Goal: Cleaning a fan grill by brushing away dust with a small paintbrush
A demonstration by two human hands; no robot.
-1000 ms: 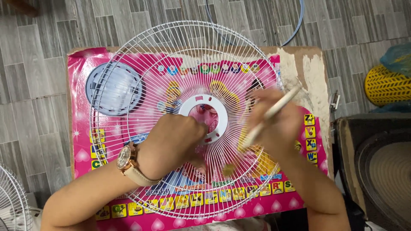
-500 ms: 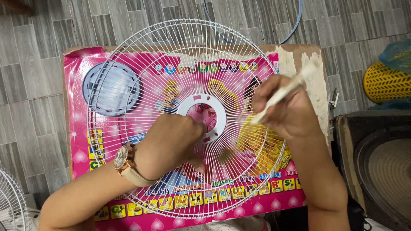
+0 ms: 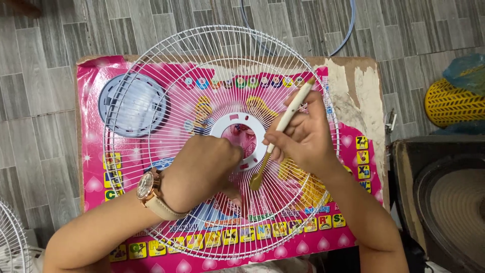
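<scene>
A person's two bare hands work over a round white wire fan guard (image 3: pixel 166 76) lying flat on a low bench (image 3: pixel 371 96) covered by a bright pink picture poster (image 3: pixel 93 184), seen from above. The left hand (image 3: pixel 199 169), with a rose-gold wristwatch on a beige strap (image 3: pixel 150 189) at the wrist, presses down on the guard's spokes beside the white plastic centre ring (image 3: pixel 221 126), its fingers curled tight against the ring's inner edge. The right hand (image 3: pixel 303 136) has its fingers clenched around a slim cream-handled paintbrush (image 3: pixel 293 111), held at a slant with the handle pointing up and away and the yellowish bristle tip touching the wires just below and right of the ring. A round grey plastic fan cap (image 3: pixel 132 103) lies under the guard's upper left part. To the right of the bench stand a yellow plastic basket (image 3: pixel 452 103) and a dark box (image 3: pixel 404 156) on the grey wood-look tile floor (image 3: pixel 40 76).
</scene>
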